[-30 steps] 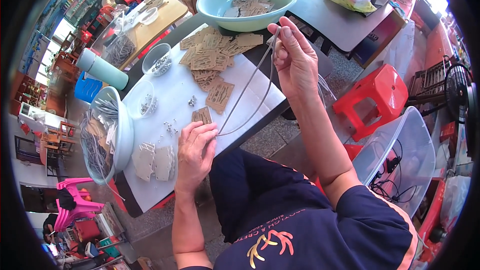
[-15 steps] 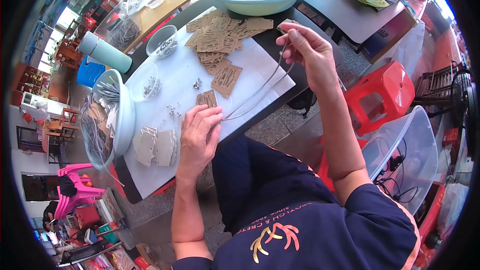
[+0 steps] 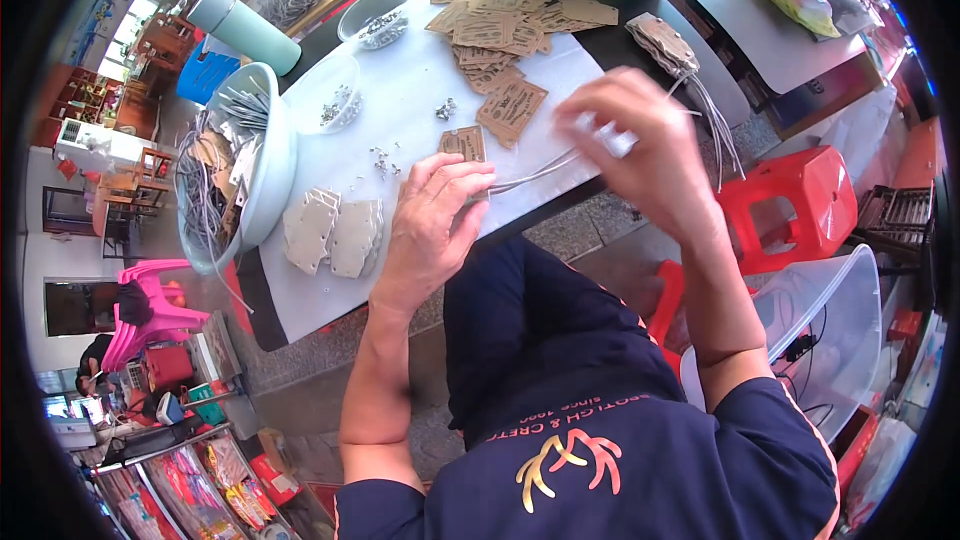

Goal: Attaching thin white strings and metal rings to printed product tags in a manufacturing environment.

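Across the pale surface, head view: left hand, fingers bent at the edge of a brown card, grey cord beside them; right hand, fingers blurred. Neither grip can be told. Slack pressure could free the cord; a sideways sweep, scatter metal bits.

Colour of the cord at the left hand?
Grey cord, best seen in the head view.

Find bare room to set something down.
Bare white sheet lies between two round clear plastic tubs and the brown cardboard tag pile, and between that pile and the right hand. Crowded: beside the left hand, with silvery metal pieces and flat grey tags.
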`<action>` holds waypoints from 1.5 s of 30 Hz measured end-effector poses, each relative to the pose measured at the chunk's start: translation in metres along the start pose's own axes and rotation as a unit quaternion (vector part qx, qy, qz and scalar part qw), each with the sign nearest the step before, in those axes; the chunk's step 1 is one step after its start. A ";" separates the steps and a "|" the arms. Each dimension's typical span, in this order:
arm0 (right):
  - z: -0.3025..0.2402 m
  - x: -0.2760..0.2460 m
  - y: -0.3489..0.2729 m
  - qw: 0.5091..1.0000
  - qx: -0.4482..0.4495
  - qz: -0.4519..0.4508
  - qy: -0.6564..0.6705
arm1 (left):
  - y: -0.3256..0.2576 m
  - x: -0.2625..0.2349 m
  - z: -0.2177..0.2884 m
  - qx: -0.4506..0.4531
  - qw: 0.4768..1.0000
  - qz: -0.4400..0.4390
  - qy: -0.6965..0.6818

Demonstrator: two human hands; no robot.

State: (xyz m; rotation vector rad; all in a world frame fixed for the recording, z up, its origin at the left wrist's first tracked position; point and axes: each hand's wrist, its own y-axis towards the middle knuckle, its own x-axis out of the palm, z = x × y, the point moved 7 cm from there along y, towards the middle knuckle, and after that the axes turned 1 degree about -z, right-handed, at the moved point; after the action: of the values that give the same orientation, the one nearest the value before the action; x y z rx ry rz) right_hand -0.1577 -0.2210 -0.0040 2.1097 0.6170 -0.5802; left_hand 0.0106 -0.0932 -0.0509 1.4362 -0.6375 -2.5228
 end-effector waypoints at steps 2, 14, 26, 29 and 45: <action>-0.011 0.029 -0.006 0.992 -0.025 -0.123 -0.009 | 0.001 0.001 0.002 0.006 1.000 -0.004 0.000; -0.017 0.071 -0.008 0.929 -0.137 -0.330 -0.094 | 0.002 -0.001 0.000 -0.017 0.999 0.000 -0.027; -0.041 0.051 -0.020 0.879 -0.177 -0.397 -0.197 | 0.002 -0.002 -0.003 -0.038 0.998 0.019 -0.045; -0.024 0.038 -0.016 0.889 -0.138 -0.411 -0.144 | 0.001 0.003 -0.003 -0.035 0.998 0.023 -0.045; 0.066 -0.127 -0.019 0.840 0.328 -0.426 0.077 | 0.000 0.003 0.013 -0.002 0.998 0.036 0.050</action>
State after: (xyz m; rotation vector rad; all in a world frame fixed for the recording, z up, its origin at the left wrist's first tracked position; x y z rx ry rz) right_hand -0.2788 -0.2931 0.0252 2.4452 1.6826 -1.2559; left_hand -0.0020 -0.0903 -0.0475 1.4991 -0.6531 -2.3799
